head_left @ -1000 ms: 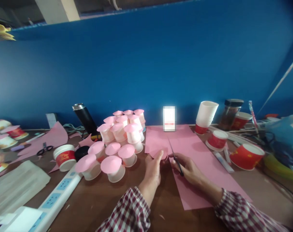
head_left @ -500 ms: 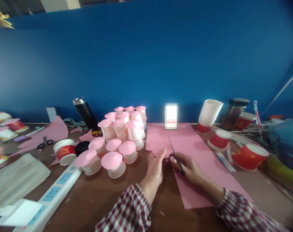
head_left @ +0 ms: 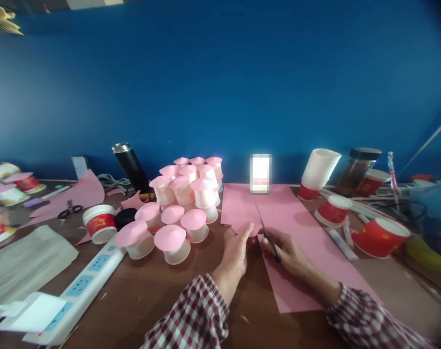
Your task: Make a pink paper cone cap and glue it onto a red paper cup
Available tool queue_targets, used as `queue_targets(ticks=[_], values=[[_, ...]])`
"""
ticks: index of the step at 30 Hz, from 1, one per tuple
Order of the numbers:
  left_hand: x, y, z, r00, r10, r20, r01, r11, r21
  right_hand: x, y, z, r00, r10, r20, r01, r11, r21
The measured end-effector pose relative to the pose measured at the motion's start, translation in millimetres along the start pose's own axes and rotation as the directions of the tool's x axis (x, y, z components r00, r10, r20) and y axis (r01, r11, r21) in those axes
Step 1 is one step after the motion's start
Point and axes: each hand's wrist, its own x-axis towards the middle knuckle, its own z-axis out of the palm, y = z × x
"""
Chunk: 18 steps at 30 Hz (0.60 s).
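The flat pink paper sheet [head_left: 300,242] looks matt and smooth. The small scissors [head_left: 268,235] have dark metal blades. The brown wooden tabletop [head_left: 162,291] shows a dull sheen. The translucent plastic cups [head_left: 176,249] carry matt pink paper caps. The tall black flask [head_left: 131,167] is glossy, with a metal rim.

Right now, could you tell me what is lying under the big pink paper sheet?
The pink paper sheet lies flat on the brown table, which shows bare around its edges. The right hand with scissors rests on it. Whatever lies beneath the sheet is covered.
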Motion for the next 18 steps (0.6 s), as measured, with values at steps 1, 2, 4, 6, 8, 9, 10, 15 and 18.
queue_targets(ticks=[1,2,4,6,8,9,10,15,18], values=[[0.2,-0.4,-0.2,1.0,-0.001,0.003,0.001,1.0,-0.002,-0.1,-0.1,0.2,1.0,0.001,-0.005,-0.001,1.0,-0.001],[0.5,-0.8,-0.5,1.0,-0.003,0.002,0.003,1.0,-0.003,-0.2,-0.2,0.4,1.0,0.004,-0.01,-0.004,1.0,-0.005],[1.3,-1.8,-1.2,1.0,-0.008,-0.004,0.008,1.0,-0.002,-0.1,-0.2,0.6,1.0,0.016,-0.018,-0.017,1.0,-0.019],[2.2,-2.7,-2.0,1.0,-0.006,-0.002,0.006,1.0,-0.004,0.3,0.0,0.6,0.999,0.033,-0.029,-0.034,0.999,-0.031],[3.1,-3.4,-2.6,1.0,-0.001,0.003,0.001,1.0,-0.007,1.0,0.3,0.1,0.998,0.038,-0.044,-0.04,0.998,-0.051],[3.5,-3.6,-2.8,1.0,0.0,0.005,0.0,1.0,-0.006,1.3,0.5,-0.3,0.998,0.035,-0.051,-0.039,0.997,-0.065],[3.7,-3.7,-2.9,1.0,0.0,0.005,0.0,1.0,-0.005,1.7,0.6,-0.6,0.998,0.032,-0.057,-0.037,0.996,-0.082],[2.2,-2.2,-1.5,1.0,0.008,0.01,-0.008,1.0,-0.017,2.8,0.0,-1.8,0.997,0.016,-0.069,-0.027,0.988,-0.155],[0.1,-0.1,0.3,0.999,0.021,0.024,-0.02,0.999,-0.031,2.5,-0.4,-1.8,0.997,0.036,-0.074,-0.047,0.988,-0.148]])
